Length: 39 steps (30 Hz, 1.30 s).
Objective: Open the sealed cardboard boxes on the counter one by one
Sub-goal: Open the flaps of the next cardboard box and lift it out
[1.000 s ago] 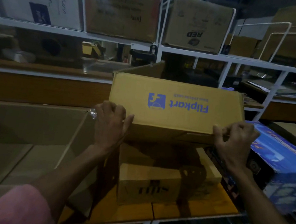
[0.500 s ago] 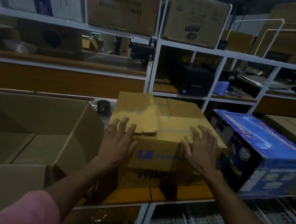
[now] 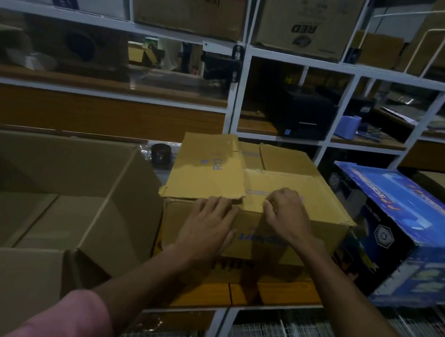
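We have the yellow-brown taped cardboard box (image 3: 256, 201) sitting on the orange wooden tabletop (image 3: 270, 293), front face near the tabletop's front edge. Left hand (image 3: 208, 223) lies flat with straight fingers on the box's front top edge, holding nothing; right hand (image 3: 288, 216) has fingers curled at the clear tape strip (image 3: 257, 192) on the box top, apparently pinching its end, though the contact is hard to see. Risks: tape tearing short, or the pull dragging the box forward off the tabletop if the left hand slips. Room is tight: large open brown carton (image 3: 56, 197) just left of the box, blue printed carton (image 3: 410, 235) just right of it, white metal shelving (image 3: 237, 91) behind. Only up and toward us is free.
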Each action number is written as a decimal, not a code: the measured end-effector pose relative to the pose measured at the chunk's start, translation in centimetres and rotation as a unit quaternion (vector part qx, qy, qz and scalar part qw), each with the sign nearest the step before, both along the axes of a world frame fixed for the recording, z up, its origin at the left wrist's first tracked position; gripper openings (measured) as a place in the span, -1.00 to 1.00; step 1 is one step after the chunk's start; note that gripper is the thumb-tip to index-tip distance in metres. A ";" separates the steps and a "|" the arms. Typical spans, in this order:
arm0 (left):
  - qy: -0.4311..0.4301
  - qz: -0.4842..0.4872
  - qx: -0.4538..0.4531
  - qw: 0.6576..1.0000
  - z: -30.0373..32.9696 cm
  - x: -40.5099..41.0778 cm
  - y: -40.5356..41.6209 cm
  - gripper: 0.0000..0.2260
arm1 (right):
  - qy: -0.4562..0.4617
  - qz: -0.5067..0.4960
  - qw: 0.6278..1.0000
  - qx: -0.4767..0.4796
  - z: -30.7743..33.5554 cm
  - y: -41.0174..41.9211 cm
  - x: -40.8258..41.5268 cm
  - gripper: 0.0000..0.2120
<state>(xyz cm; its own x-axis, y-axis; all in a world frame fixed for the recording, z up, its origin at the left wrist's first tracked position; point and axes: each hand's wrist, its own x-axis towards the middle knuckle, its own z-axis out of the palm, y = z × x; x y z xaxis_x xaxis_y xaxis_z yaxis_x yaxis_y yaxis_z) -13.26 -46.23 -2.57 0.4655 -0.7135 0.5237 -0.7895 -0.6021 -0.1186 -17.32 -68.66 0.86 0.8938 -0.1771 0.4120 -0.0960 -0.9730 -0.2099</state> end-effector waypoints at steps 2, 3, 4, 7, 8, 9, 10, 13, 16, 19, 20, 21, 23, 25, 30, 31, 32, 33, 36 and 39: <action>-0.004 -0.004 0.004 1.000 0.2 -0.1 -1.0 -0.54 | 0.038 0.078 0.996 0.027 0.8 0.8 1.8 -0.81; -0.006 -0.007 0.010 1.000 0.3 0.0 -1.4 -0.52 | 0.057 0.101 0.992 0.039 1.0 1.2 2.6 -0.78; -0.004 -0.009 0.018 1.000 0.3 0.0 -1.8 -0.51 | 0.076 0.106 0.991 0.039 1.0 1.5 3.2 -0.74; 0.032 0.012 0.025 0.999 1.1 0.5 -2.4 -0.46 | 0.124 0.060 0.990 -0.019 0.6 1.8 4.1 -0.62; 0.054 0.029 0.021 0.998 1.9 0.7 -2.4 -0.44 | 0.128 0.054 0.990 -0.033 0.4 1.6 4.3 -0.60; 0.082 0.049 0.013 0.995 2.5 1.3 -2.4 -0.42 | 0.129 0.054 0.989 -0.040 0.2 1.4 4.4 -0.59; 0.109 0.071 -0.001 0.991 3.2 2.2 -2.3 -0.42 | 0.131 0.055 0.989 -0.041 0.1 1.1 4.5 -0.59; 0.159 0.119 -0.047 0.979 4.8 5.6 -1.3 -0.46 | 0.146 0.052 0.987 -0.041 -0.3 0.3 4.8 -0.57; 0.157 0.191 0.052 0.967 4.6 8.3 -0.3 -0.49 | 0.161 0.054 0.985 -0.038 -0.4 0.3 5.1 -0.56; 0.223 0.211 0.036 0.951 3.9 9.3 0.4 -0.49 | 0.178 0.047 0.982 -0.041 -0.2 0.4 5.7 -0.51; 0.241 0.214 0.024 0.946 3.8 9.3 0.6 -0.48 | 0.181 0.045 0.981 -0.043 -0.1 0.5 5.9 -0.50; 0.250 0.218 0.018 0.943 3.8 9.2 0.8 -0.48 | 0.183 0.044 0.981 -0.044 -0.1 0.6 6.1 -0.50; 0.253 0.223 0.015 0.941 3.8 9.2 0.9 -0.50 | 0.183 0.044 0.981 -0.049 0.0 0.6 6.6 -0.53; 0.255 0.230 0.018 0.939 3.8 9.3 0.8 -0.50 | 0.188 0.044 0.979 -0.059 0.2 0.6 7.3 -0.54; 0.247 0.238 0.013 0.939 3.4 9.1 0.5 -0.52 | 0.199 0.042 0.977 -0.057 0.5 0.4 9.5 -0.50; 0.242 0.235 0.010 0.942 3.6 9.0 0.5 -0.53 | 0.206 0.039 0.976 -0.052 0.6 0.4 10.1 -0.49; 0.238 0.230 0.009 0.944 3.7 9.0 0.4 -0.54 | 0.216 0.033 0.975 -0.045 0.8 0.4 10.7 -0.48; 0.237 0.225 0.006 0.945 3.8 9.0 0.3 -0.55 | 0.226 0.026 0.973 -0.035 1.0 0.5 11.2 -0.47; 0.225 0.211 -0.017 0.951 4.6 9.1 -0.1 -0.53 | 0.208 -0.003 0.978 -0.001 2.7 0.6 12.3 -0.50; 0.196 0.195 -0.049 0.960 6.7 9.6 -0.4 -0.49 | 0.050 -0.012 0.999 0.003 6.5 0.7 12.0 -0.64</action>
